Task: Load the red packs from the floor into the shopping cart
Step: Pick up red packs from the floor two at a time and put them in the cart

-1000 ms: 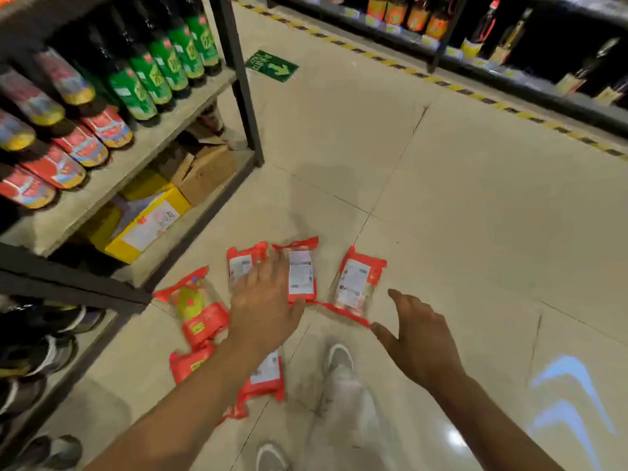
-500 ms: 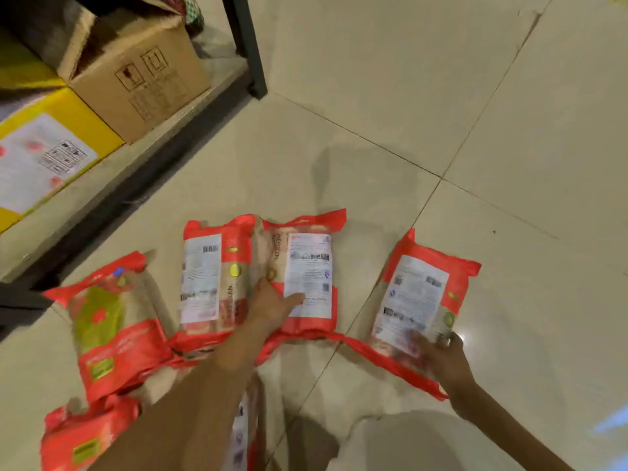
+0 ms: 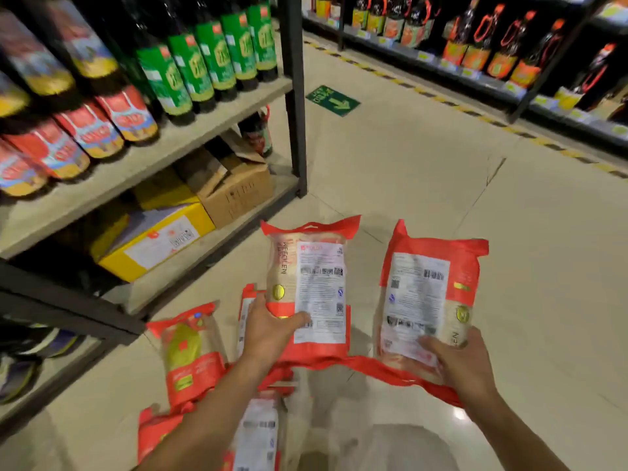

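My left hand (image 3: 272,329) grips the lower left edge of a red pack (image 3: 311,287) with a white back label, held up off the floor. My right hand (image 3: 457,363) holds a second red pack (image 3: 428,300) by its bottom corner, also lifted. Several more red packs stay on the floor: one face up with a green picture (image 3: 188,351), one partly hidden behind my left hand (image 3: 246,304), and others (image 3: 258,433) under my left forearm. No shopping cart is in view.
A dark metal shelf (image 3: 295,96) stands to the left with green-labelled bottles (image 3: 204,59), a yellow box (image 3: 153,243) and a cardboard box (image 3: 234,188) on its low board. Another bottle shelf (image 3: 475,62) lines the far right. A green arrow sign (image 3: 333,100) is on the tiled floor.
Both hands have closed on a pack each and lifted them off the floor. The view has risen from close to the floor to a higher look down the aisle.
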`<action>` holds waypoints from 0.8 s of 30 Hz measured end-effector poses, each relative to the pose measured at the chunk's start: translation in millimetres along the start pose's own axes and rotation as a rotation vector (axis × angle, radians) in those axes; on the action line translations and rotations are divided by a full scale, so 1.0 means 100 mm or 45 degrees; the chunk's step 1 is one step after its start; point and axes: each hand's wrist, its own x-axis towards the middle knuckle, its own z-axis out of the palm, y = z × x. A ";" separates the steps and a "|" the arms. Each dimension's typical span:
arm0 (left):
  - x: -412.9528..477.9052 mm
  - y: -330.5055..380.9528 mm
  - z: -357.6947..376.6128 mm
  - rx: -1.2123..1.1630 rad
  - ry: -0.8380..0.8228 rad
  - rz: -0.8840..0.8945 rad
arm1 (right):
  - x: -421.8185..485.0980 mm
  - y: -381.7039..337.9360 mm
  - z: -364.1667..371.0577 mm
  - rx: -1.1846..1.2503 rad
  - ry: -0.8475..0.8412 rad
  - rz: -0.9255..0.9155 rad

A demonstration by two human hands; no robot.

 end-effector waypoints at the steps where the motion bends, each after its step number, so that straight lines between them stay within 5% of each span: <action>1: -0.27 0.48 -0.33 -0.013 0.022 0.021 | -0.34 -0.52 0.00 -0.037 0.000 -0.086; 7: -2.18 2.68 -2.23 -0.140 0.173 0.252 | -2.59 -2.85 0.01 -0.096 -0.168 -0.414; 11: -3.40 3.42 -3.47 -0.214 0.275 0.324 | -4.06 -3.78 0.04 -0.059 -0.327 -0.579; 18: -5.27 3.18 -4.79 -0.354 0.676 0.338 | -5.68 -3.99 0.43 -0.064 -0.734 -0.729; 24: -6.82 2.35 -5.24 -0.429 1.082 0.203 | -6.56 -3.37 0.97 -0.134 -1.232 -0.687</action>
